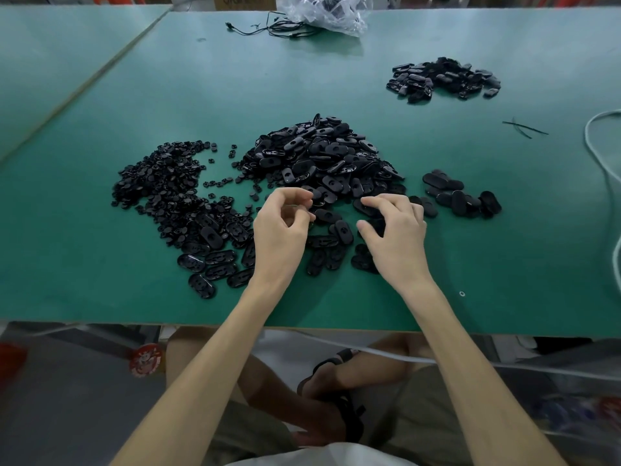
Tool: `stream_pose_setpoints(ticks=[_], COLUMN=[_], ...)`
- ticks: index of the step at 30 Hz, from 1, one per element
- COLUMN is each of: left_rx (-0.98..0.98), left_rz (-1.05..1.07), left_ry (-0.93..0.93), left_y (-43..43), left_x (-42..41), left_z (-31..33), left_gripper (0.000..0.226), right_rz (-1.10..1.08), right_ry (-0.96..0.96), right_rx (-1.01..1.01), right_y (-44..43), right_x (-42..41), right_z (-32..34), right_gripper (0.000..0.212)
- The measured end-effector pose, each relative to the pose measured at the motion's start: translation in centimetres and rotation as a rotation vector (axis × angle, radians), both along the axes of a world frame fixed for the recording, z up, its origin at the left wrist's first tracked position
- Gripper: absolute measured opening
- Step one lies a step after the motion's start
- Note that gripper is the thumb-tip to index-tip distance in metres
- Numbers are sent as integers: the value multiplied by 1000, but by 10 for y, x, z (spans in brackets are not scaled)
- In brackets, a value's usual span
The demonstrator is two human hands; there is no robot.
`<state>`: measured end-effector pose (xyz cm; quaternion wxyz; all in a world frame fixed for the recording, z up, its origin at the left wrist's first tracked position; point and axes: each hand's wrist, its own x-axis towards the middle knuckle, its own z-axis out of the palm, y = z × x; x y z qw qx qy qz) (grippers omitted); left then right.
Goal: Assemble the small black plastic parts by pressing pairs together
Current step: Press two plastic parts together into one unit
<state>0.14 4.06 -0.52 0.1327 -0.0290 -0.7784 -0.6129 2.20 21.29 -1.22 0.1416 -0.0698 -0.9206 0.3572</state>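
Head view: on the green table (100,102), a heap of black oval plastic shells (322,156) lies just beyond both hands, with small round black plastic pieces (158,183) to its left. The left hand (280,230) curls its fingers toward the thumb, and I cannot tell whether it holds anything. The right hand (396,230) is loosely spread, its index tip on a loose black oval shell (364,206).

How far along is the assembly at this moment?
Probably done: the small group of ovals right of the hands, perhaps the far pile too. In hand: the left hand is curled, contents unclear; the right hand touches loose ovals. Left: the big oval pile and the pile of small round parts.
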Motion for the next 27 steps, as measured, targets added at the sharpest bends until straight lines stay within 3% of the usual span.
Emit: stream_pose_setpoints(ticks=[16, 27], left_rx=[-38, -127], left_rz=[13, -48], left_ry=[-9, 37], left_y=[0, 1], left_x=[4, 6], left_z=[2, 7], left_gripper=[25, 29], right_rz=[-18, -62], right_ry=[65, 173], right_rx=[-109, -338], right_y=[-1, 1], right_x=[6, 6], right_z=[2, 8], right_gripper=[33, 29])
